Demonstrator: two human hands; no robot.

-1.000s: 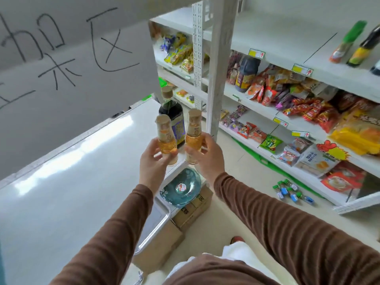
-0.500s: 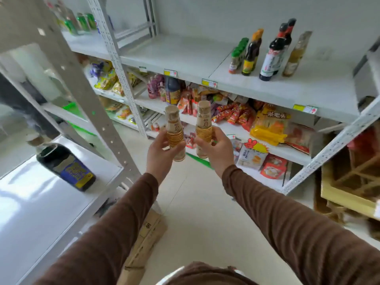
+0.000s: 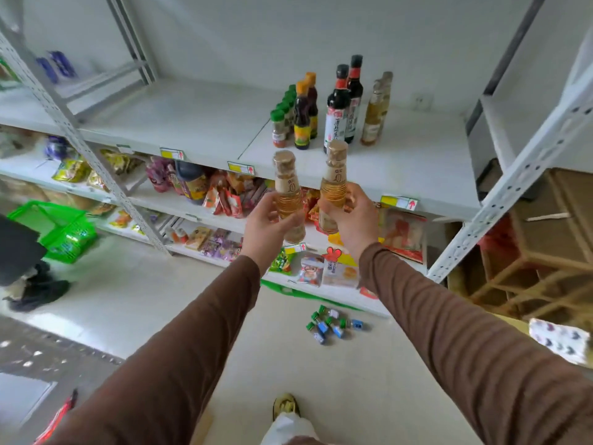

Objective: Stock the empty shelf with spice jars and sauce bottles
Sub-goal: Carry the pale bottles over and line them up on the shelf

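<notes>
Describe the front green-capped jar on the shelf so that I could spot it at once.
On the white top shelf, rows of bottles stand right of the middle. The leftmost row is small green-capped jars; the front jar stands nearest the edge, with reddish contents at its base, shorter than the orange-capped dark bottle beside it.

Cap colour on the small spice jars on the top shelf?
Green caps on the spice jars, clearest in the head view.

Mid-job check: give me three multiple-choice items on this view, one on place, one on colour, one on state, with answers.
1. The small blue jars lie:
A. on the floor
B. on the top shelf
C. in the green basket

2. The spice jars on the top shelf have caps that are:
A. red
B. green
C. white

3. The left hand is:
A. empty
B. resting on the shelf
C. gripping an amber bottle

Answers: 1 A, they lie on the tiles below the shelving. 2 B, green lids in a row. 3 C, fingers wrap its body.
</notes>
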